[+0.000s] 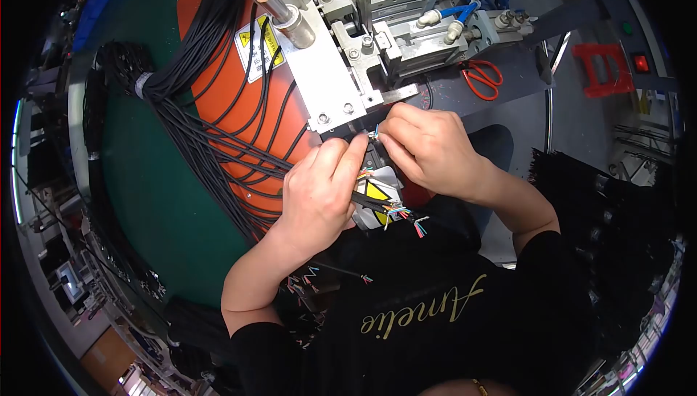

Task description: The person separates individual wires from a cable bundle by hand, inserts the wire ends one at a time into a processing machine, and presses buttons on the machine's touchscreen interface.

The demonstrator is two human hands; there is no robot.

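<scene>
My left hand (319, 189) is closed, thumb and forefinger pinched at the wire ends in front of the machine. Black cables (370, 201) run beneath its palm and come out on the right, their stripped ends showing coloured wires (398, 211). Opposite it, my right hand (428, 142) pinches thin coloured wires (374, 133) at a cable end; the fingertips of both hands nearly meet. The exact grip is partly hidden by the fingers. Both hands are just below the metal plate (327, 98) of a bench machine with pneumatic cylinders (425, 37).
A thick bundle of black cables (170, 91) fans across an orange surface (218, 109) and green mat (138, 156). Red-handled scissors (483, 80) lie right of the machine. A red bracket-like object (604, 69) is farther right, and more dark cables (581, 214) hang at the right.
</scene>
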